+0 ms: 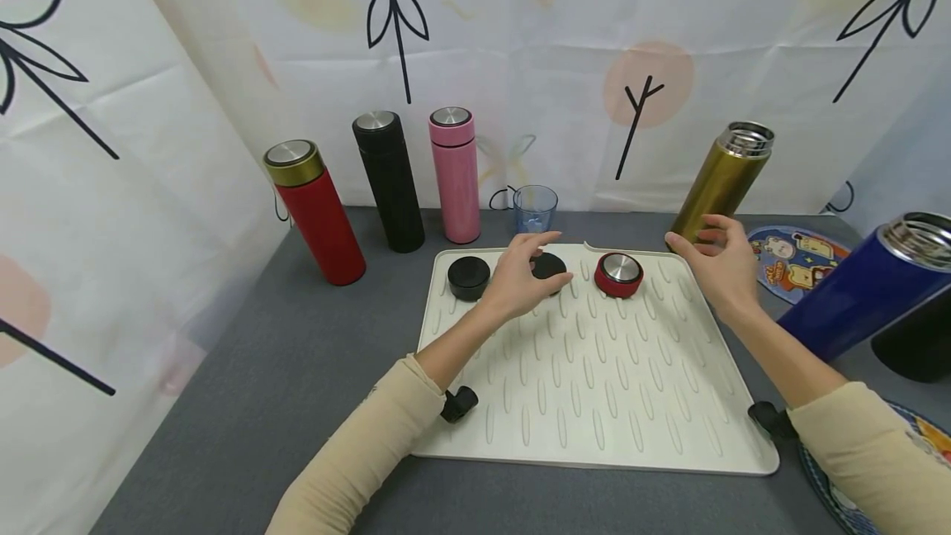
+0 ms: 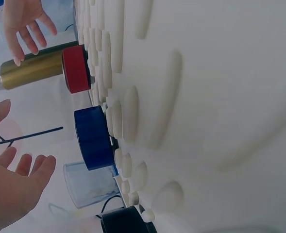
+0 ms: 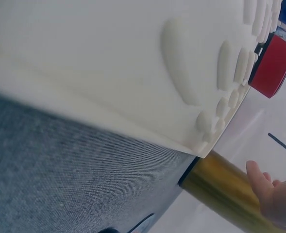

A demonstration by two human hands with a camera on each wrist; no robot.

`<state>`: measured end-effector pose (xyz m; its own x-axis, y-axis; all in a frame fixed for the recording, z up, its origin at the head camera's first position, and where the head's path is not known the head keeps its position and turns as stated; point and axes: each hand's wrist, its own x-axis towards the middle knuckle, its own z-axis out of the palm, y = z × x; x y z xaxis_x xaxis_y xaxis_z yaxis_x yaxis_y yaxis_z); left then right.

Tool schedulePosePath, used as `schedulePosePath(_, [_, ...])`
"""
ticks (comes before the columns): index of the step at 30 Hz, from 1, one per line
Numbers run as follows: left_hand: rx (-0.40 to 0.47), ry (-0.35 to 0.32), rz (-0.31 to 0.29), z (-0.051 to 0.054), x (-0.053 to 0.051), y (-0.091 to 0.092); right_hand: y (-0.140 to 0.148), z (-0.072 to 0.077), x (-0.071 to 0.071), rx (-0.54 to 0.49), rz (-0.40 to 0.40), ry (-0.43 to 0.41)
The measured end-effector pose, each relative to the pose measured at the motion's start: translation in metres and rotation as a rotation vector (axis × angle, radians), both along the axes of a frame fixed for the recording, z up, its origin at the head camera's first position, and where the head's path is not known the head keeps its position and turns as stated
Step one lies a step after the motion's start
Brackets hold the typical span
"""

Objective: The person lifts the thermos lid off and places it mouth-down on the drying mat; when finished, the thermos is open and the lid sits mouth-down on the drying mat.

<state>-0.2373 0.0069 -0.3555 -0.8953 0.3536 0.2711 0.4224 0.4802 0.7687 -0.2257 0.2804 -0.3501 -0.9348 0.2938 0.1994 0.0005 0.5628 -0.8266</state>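
My left hand [image 1: 523,275] hovers over the back of a cream drying mat [image 1: 594,403], thumb and fingers spread apart. Just beyond it is a dark blue bottle lid [image 2: 93,138]; the left wrist view shows a gap between hand and lid. A black lid [image 1: 469,277] sits to its left and a red lid [image 1: 619,275] with a silver top to its right. By the mat's back right corner, my right hand [image 1: 716,267] is beside a lidless gold bottle [image 1: 721,176], fingers loosely bent. Whether it touches the bottle I cannot tell.
Red [image 1: 319,221], black [image 1: 389,180] and pink [image 1: 455,176] capped bottles stand at the back left, near a blue-tinted glass [image 1: 535,209]. On the right are a lidless blue bottle [image 1: 862,295], a black object [image 1: 917,345] and a cartoon-patterned plate [image 1: 795,258].
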Motion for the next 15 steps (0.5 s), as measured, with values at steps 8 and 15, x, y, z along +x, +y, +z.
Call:
schedulePosePath(8, [0.045,-0.005,0.003,0.000,0.001,-0.014,0.042,-0.069,-0.045,0.077,0.032,0.044])
schedulePosePath(15, [0.084,-0.028,0.013,-0.001,0.004,-0.025,0.027,-0.055,-0.025,0.113,0.101,0.013])
